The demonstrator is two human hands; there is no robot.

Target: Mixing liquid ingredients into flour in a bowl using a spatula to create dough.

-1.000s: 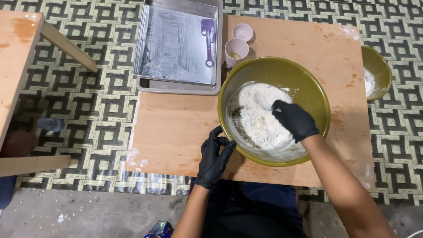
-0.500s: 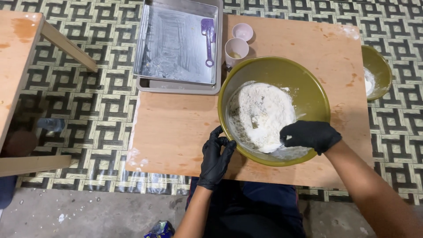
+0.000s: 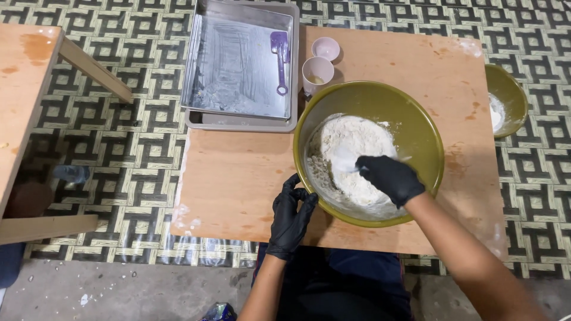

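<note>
On the low wooden table [image 3: 238,178] stands a big olive-green mixing bowl [image 3: 416,125], and inside it lies a heap of white flour [image 3: 351,145]. The right hand [image 3: 389,178], in a black glove, is down in the bowl on the near side of the flour; its fingers are closed around the handle of a white spatula [image 3: 345,161], whose blade lies in the flour. The left hand [image 3: 291,217], also in a black glove, rests on the table against the outer left wall of the bowl, with the fingers loosely bent and holding nothing. Behind the bowl stand a pale pink cup [image 3: 317,74] and a small pink dish [image 3: 326,47]. To the left of them, a metal baking tray [image 3: 238,65] holds a purple spatula [image 3: 279,56]. A second green bowl [image 3: 508,95] sits at the right edge.
</note>
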